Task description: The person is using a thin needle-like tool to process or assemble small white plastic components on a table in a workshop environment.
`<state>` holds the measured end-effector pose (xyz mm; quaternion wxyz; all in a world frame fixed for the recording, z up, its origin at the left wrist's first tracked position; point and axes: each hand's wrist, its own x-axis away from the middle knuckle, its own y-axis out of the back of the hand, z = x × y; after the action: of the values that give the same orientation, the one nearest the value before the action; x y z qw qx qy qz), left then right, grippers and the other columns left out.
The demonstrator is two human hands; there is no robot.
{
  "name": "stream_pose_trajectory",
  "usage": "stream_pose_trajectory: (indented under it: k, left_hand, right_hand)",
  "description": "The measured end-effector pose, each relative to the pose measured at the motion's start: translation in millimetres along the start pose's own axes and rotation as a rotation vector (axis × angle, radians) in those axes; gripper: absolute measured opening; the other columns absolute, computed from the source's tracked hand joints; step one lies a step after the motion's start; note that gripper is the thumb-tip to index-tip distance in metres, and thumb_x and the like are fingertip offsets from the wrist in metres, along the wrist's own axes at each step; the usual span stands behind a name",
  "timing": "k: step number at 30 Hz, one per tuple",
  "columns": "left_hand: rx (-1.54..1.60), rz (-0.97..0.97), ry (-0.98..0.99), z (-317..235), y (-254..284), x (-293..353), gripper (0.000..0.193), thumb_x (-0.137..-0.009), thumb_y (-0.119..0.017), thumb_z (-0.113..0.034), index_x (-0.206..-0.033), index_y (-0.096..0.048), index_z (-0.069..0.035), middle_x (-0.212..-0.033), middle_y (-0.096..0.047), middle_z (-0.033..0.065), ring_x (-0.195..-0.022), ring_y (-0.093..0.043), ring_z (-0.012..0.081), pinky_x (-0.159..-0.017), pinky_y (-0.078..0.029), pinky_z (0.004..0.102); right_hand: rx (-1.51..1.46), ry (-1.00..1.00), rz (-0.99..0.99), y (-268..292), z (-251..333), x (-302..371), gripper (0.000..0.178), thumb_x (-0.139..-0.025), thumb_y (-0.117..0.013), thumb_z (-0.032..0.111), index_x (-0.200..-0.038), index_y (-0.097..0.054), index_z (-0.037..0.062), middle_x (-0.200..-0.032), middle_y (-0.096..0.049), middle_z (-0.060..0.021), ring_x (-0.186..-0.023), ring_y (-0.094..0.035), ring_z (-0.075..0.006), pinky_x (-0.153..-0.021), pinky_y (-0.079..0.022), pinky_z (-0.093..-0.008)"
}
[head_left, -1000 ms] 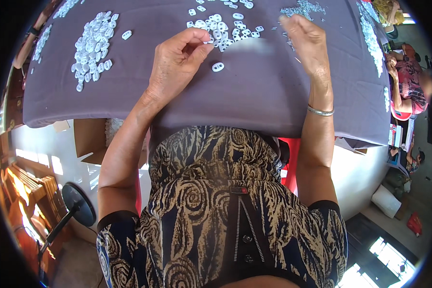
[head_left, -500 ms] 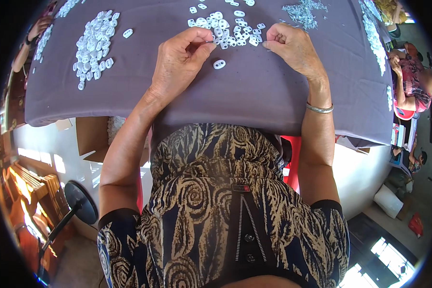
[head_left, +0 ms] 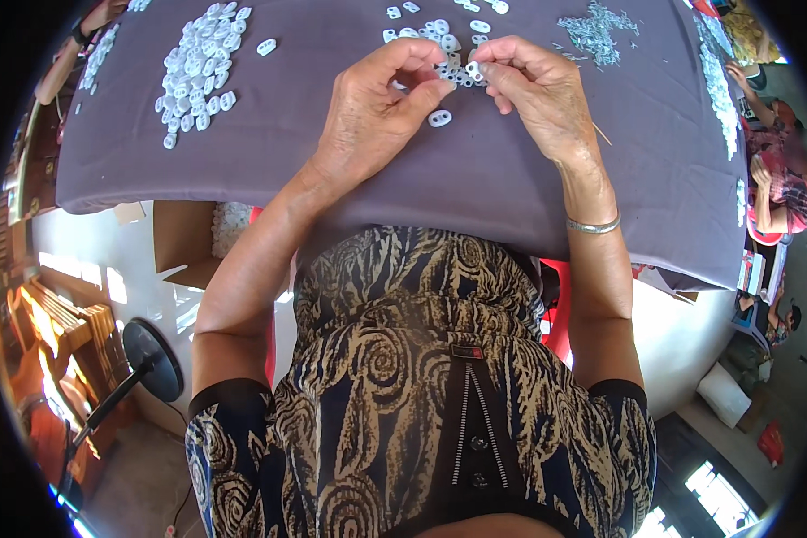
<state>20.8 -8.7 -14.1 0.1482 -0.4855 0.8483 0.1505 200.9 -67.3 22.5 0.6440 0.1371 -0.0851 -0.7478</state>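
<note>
Over the near middle of the table, my right hand point(head_left: 547, 103) pinches a small white plastic piece with holes point(head_left: 473, 70) between thumb and fingers. Close by on its left, my left hand point(head_left: 372, 103) has its thumb and forefinger brought together; whatever sits between those tips is too small to make out. Beneath and behind both hands lies a loose group of similar white two-holed pieces point(head_left: 448, 43), partly hidden by the fingers. A single oval two-holed piece point(head_left: 439, 117) rests on the cloth just below the left fingertips.
A purple-grey cloth point(head_left: 269, 152) covers the table. At left is a heap of white oval pieces point(head_left: 202, 76); at the back right, a pile of thin silvery bits point(head_left: 598, 34). An open cardboard box point(head_left: 184, 238) stands below the table's edge. Another person point(head_left: 785, 193) sits at right.
My right hand has come left toward my left hand and now shows a white piece in its pinch. The gap between the hands has narrowed. The whole view has shifted slightly.
</note>
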Motion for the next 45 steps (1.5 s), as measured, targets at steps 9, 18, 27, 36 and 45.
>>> stream_pose_trajectory:
  k: [9,18,27,36,45]
  left_hand:
    - [0.061,-0.005,0.037,-5.1,-2.0,2.8,0.026,-0.080,-0.065,0.003,-0.104,-0.058,-0.005,-0.079,-0.061,0.0008,-0.072,-0.057,0.0054,-0.061,-0.049,0.0207]
    - [0.008,0.027,0.033,-9.7,1.4,2.0,0.022,-0.081,-0.061,0.005,-0.100,-0.057,-0.005,-0.076,-0.060,-0.0009,-0.070,-0.055,0.0046,-0.061,-0.047,0.0201]
    - [-0.149,0.145,-0.053,-13.3,6.2,-0.7,0.027,-0.079,-0.059,0.005,-0.104,-0.058,-0.006,-0.073,-0.060,0.0016,-0.062,-0.054,0.0085,-0.060,-0.048,0.0245]
    - [-0.159,0.108,-0.138,-15.6,6.6,-2.8,0.033,-0.076,-0.062,0.006,-0.107,-0.059,-0.008,-0.079,-0.062,0.0012,-0.066,-0.056,0.0088,-0.058,-0.047,0.0236]
    - [0.090,0.041,0.046,-16.2,4.6,-0.8,0.030,-0.080,-0.061,0.008,-0.106,-0.059,-0.006,-0.080,-0.061,-0.0014,-0.074,-0.056,0.0038,-0.062,-0.047,0.0193]
  right_hand:
    - [-0.025,0.099,-0.096,-30.6,4.3,7.5,0.018,-0.085,-0.059,0.004,-0.102,-0.065,0.0059,-0.080,-0.067,-0.0026,-0.067,-0.060,-0.0068,-0.059,-0.050,-0.0220]
    - [0.212,0.203,-0.023,-22.1,-2.6,7.4,0.011,-0.086,-0.060,0.004,-0.095,-0.064,0.0038,-0.074,-0.061,0.0023,-0.062,-0.052,-0.0034,-0.054,-0.045,-0.0192]
    - [0.298,0.160,0.097,-14.7,3.9,9.3,0.003,-0.082,-0.058,0.002,-0.080,-0.060,0.0029,-0.062,-0.049,0.0073,-0.058,-0.041,0.0008,-0.049,-0.034,-0.0182]
    - [0.024,0.106,0.000,-20.9,0.2,7.9,0.006,-0.081,-0.058,0.002,-0.083,-0.064,0.0022,-0.065,-0.058,0.0020,-0.052,-0.043,0.0002,-0.043,-0.033,-0.0173]
    - [-0.099,0.055,-0.025,-26.0,0.1,8.4,0.011,-0.082,-0.056,0.002,-0.088,-0.065,0.0018,-0.068,-0.061,-0.0013,-0.051,-0.044,-0.0005,-0.041,-0.032,-0.0170]
